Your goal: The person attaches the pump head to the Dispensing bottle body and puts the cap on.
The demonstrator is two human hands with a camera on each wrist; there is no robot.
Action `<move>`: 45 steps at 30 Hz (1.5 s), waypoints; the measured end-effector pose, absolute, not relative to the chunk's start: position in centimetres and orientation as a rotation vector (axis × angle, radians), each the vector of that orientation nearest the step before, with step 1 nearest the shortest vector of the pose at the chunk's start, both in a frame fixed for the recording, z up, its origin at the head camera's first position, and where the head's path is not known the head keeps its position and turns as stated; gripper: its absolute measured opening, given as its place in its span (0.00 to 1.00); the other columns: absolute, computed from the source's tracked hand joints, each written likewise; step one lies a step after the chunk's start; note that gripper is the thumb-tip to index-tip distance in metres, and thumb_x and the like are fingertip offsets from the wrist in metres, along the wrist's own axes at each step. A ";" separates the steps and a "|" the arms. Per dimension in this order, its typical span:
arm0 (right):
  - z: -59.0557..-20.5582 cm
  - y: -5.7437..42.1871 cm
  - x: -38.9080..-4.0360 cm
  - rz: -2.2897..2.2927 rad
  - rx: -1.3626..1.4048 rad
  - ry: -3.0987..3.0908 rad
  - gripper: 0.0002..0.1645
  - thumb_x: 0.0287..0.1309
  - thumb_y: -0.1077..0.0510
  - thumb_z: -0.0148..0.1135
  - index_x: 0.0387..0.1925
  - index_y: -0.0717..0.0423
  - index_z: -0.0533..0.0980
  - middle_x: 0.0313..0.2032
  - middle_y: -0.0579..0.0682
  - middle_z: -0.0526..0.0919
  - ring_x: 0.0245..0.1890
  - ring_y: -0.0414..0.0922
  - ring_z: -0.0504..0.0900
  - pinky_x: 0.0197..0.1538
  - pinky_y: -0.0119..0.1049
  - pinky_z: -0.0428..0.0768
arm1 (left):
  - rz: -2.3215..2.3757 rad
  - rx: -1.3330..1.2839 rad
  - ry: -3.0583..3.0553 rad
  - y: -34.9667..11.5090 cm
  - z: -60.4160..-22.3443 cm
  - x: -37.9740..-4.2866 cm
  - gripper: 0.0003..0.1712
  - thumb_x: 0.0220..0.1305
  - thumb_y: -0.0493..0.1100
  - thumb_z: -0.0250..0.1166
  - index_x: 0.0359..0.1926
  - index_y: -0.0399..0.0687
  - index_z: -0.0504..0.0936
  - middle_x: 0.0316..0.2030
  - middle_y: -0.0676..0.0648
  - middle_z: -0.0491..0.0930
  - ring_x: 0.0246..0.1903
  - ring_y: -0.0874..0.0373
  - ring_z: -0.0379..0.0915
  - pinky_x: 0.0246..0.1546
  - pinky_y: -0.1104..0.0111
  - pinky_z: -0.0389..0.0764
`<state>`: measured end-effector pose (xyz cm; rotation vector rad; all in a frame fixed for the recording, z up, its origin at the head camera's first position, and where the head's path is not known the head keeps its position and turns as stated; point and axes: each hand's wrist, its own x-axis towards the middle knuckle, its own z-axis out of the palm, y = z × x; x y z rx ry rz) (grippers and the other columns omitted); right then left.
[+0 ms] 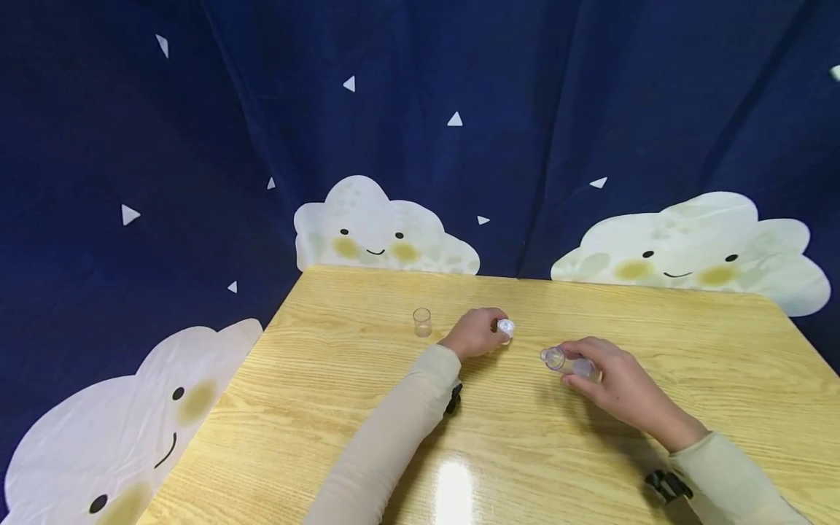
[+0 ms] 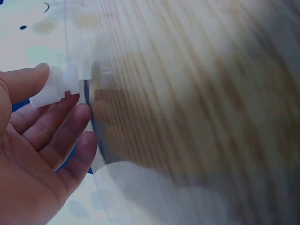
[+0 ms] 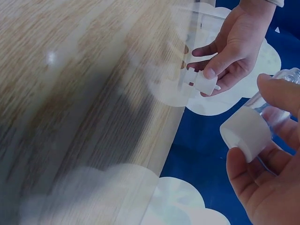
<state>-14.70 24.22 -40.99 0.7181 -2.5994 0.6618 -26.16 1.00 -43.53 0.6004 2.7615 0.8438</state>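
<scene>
White notched cap point(image 1: 505, 328) is pinched in the left hand point(image 1: 475, 334), right of the clear cup point(image 1: 423, 323), the thumb against it and other fingers loosely bent; farther right of that cup, the right hand point(image 1: 612, 378) curls around a tilted clear bottle point(image 1: 581, 368) with a white end.

Tabletop point(image 1: 341, 357): wood-grain, smooth, glossy, mirroring light at six o'clock in head view. Backdrop curtain point(image 1: 407, 146), twelve o'clock: matt cloth, softly creased. Cup point(image 1: 423, 323), six o'clock: transparent, smooth; glass or plastic unclear. Notched cap point(image 1: 505, 327), four o'clock: opaque white plastic. Bottle point(image 1: 581, 369), farther out at four: clear, shiny, plastic-looking; white end piece point(image 3: 246, 132) smooth, matt. Sleeves point(image 1: 394, 430): matt cloth.
</scene>
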 end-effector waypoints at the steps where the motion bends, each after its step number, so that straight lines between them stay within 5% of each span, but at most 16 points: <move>1: -41.0 24.2 -14.7 0.661 0.719 -2.597 0.24 0.45 0.62 0.78 0.48 0.55 0.81 0.42 0.45 0.86 0.40 0.40 0.82 0.39 0.36 0.80 | 0.845 0.595 2.761 0.8 -43.5 -26.1 0.22 0.68 0.47 0.63 0.61 0.49 0.78 0.48 0.49 0.85 0.39 0.62 0.78 0.43 0.73 0.78; 16: -40.7 24.2 -14.7 0.667 0.737 -2.588 0.25 0.45 0.61 0.78 0.48 0.55 0.81 0.41 0.44 0.86 0.38 0.40 0.82 0.37 0.34 0.79 | 1.045 0.611 2.733 -1.5 -43.4 -25.0 0.17 0.70 0.48 0.61 0.56 0.48 0.79 0.41 0.49 0.82 0.32 0.63 0.74 0.34 0.76 0.75; 27: -40.5 23.7 -15.1 0.654 0.743 -2.604 0.25 0.46 0.61 0.77 0.49 0.55 0.81 0.42 0.46 0.86 0.39 0.42 0.83 0.37 0.37 0.81 | 1.190 0.556 2.775 -2.1 -43.0 -24.2 0.20 0.70 0.42 0.61 0.60 0.46 0.77 0.53 0.45 0.80 0.39 0.59 0.76 0.38 0.73 0.77; 35: -40.5 23.3 -15.4 0.653 0.775 -2.561 0.25 0.45 0.62 0.78 0.48 0.55 0.81 0.41 0.45 0.86 0.38 0.40 0.83 0.38 0.36 0.81 | 1.135 0.675 2.814 -3.0 -42.5 -23.5 0.16 0.69 0.41 0.62 0.56 0.48 0.80 0.49 0.48 0.84 0.31 0.64 0.72 0.34 0.76 0.74; 45: -40.3 22.9 -15.5 0.675 0.778 -2.576 0.25 0.46 0.61 0.78 0.49 0.55 0.81 0.41 0.46 0.86 0.39 0.43 0.84 0.38 0.36 0.81 | 1.060 0.711 2.846 -4.2 -42.4 -22.4 0.17 0.69 0.41 0.62 0.57 0.47 0.79 0.48 0.48 0.84 0.34 0.64 0.74 0.36 0.76 0.75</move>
